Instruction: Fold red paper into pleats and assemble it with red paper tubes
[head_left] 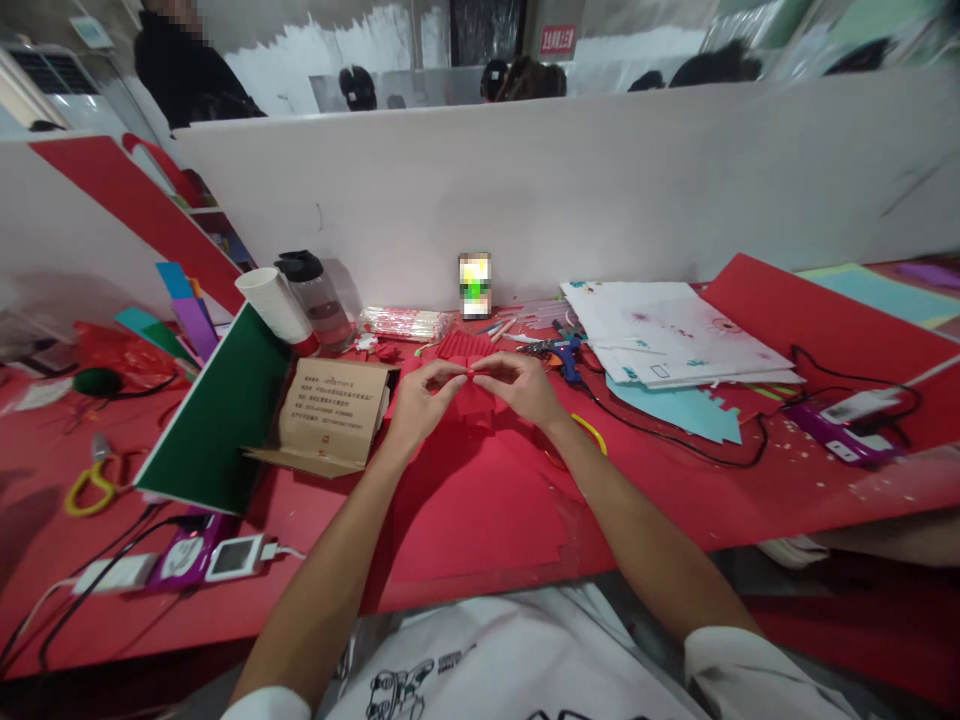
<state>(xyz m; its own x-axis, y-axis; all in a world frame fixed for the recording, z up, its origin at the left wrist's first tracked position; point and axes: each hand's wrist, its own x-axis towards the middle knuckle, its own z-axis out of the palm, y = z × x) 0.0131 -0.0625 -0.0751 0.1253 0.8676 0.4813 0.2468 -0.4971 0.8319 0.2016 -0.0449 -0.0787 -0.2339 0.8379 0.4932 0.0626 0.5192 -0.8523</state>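
Observation:
Over the middle of the red table, my left hand [431, 397] and my right hand [523, 388] meet fingertip to fingertip. Both are closed in a pinch on a piece of red pleated paper [474, 405], whose folds spread out below and behind the fingers. The exact spot they pinch is small and partly hidden by the fingertips. Under my forearms lies a flat red sheet [480, 510]. A blue glue gun [564, 355] rests just beyond my right hand, and a yellow-handled tool [590, 433] is partly hidden by my right forearm.
An open cardboard box [330, 412] and a green board [214, 420] stand to the left, with scissors [94, 485] beyond. A water bottle [319, 300] and a lit phone [475, 285] stand along the white partition [525, 190]. White sheets [675, 330] and a black cord [675, 447] lie right.

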